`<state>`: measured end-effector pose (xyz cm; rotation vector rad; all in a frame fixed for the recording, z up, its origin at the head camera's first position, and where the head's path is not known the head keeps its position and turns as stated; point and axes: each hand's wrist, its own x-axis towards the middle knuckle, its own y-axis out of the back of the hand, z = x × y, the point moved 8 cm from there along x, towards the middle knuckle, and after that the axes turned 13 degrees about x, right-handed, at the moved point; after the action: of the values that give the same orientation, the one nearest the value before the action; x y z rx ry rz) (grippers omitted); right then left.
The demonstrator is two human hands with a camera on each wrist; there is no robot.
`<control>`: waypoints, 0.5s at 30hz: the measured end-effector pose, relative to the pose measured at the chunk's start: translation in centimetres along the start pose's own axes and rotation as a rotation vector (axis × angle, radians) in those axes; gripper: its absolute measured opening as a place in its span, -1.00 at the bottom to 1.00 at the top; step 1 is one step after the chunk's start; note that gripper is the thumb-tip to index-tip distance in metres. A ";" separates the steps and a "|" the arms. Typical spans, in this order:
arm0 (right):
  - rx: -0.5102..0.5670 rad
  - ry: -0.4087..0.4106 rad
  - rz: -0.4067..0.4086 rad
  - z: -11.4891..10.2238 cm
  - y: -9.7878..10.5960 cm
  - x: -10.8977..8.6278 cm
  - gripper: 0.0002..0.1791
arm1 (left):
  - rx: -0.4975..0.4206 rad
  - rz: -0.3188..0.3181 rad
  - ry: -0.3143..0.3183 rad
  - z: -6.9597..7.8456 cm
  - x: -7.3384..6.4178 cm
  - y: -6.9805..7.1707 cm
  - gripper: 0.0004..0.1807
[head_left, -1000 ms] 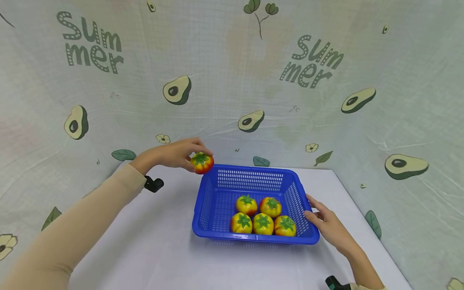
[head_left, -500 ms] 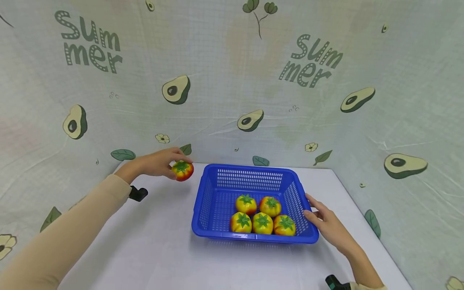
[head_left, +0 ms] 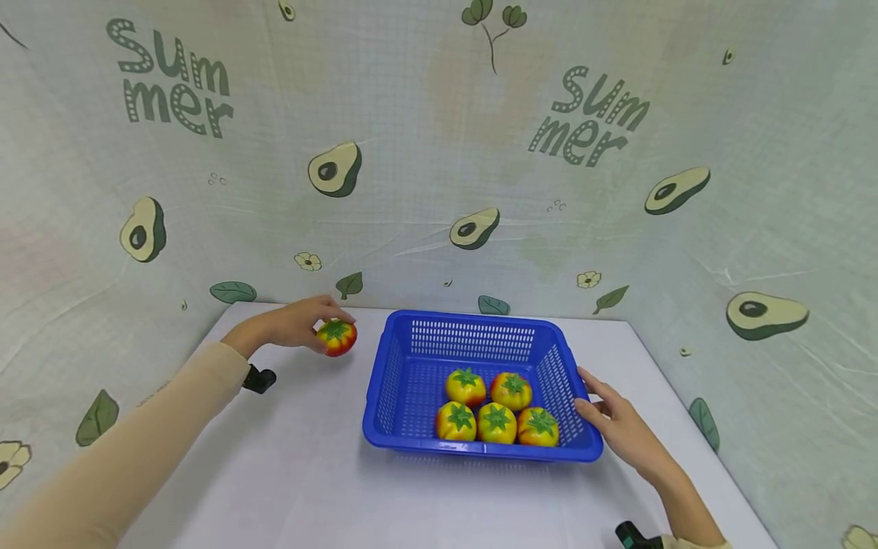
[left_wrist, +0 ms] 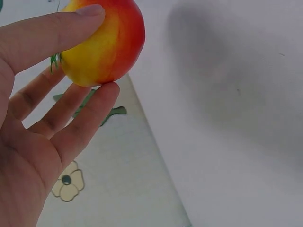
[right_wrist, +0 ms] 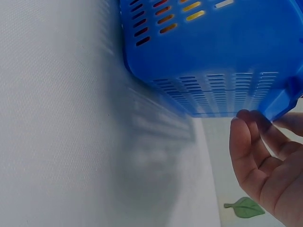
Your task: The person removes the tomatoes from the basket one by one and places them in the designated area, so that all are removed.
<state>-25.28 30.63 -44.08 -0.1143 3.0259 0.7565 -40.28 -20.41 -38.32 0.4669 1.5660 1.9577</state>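
My left hand [head_left: 299, 323] holds a red-and-yellow tomato [head_left: 337, 338] with a green leafy top, left of the basket and low over the table. The left wrist view shows the thumb on one side of this tomato [left_wrist: 106, 45] and fingertips on the other; its shadow falls on the white cloth. A blue plastic basket [head_left: 473, 319] with slotted walls sits at the centre. Several similar tomatoes [head_left: 497, 423] lie inside, toward its front right. My right hand [head_left: 620, 423] grips the basket's right rim, thumb over the top and fingers against the outside [right_wrist: 253, 151].
The table [head_left: 302, 473] has a white cover. Behind it and along both sides hangs a pale cloth [head_left: 411, 114] printed with avocados, leaves and lettering. Black devices are strapped to the left wrist [head_left: 259, 379] and the right wrist [head_left: 634, 536].
My left hand has carried the tomato leftward from beside the basket's back left corner, then lowered it toward the table. The right hand and the basket stay in place.
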 end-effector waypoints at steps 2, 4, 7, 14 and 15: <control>0.003 -0.005 -0.003 0.0 -0.1 0.0 -0.19 | 0.010 -0.013 0.000 -0.2 0.0 -0.6 -0.33; 0.005 -0.009 -0.005 0.0 -0.2 0.0 -0.19 | 0.018 -0.025 0.005 -0.4 0.1 -1.0 -0.33; 0.006 -0.014 -0.009 0.0 -0.2 0.1 -0.19 | 0.021 -0.034 0.016 -0.8 0.1 -1.4 -0.34; -0.012 -0.007 -0.011 0.2 -0.1 0.2 -0.18 | 0.001 -0.035 0.036 -2.1 0.3 -2.5 -0.35; -0.010 -0.006 -0.012 0.2 -0.2 0.2 -0.18 | -0.001 -0.037 0.042 -2.3 0.2 -2.7 -0.34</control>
<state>-25.45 30.56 -44.30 -0.1295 3.0140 0.7694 -41.22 -21.63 -41.49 0.3959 1.5884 1.9517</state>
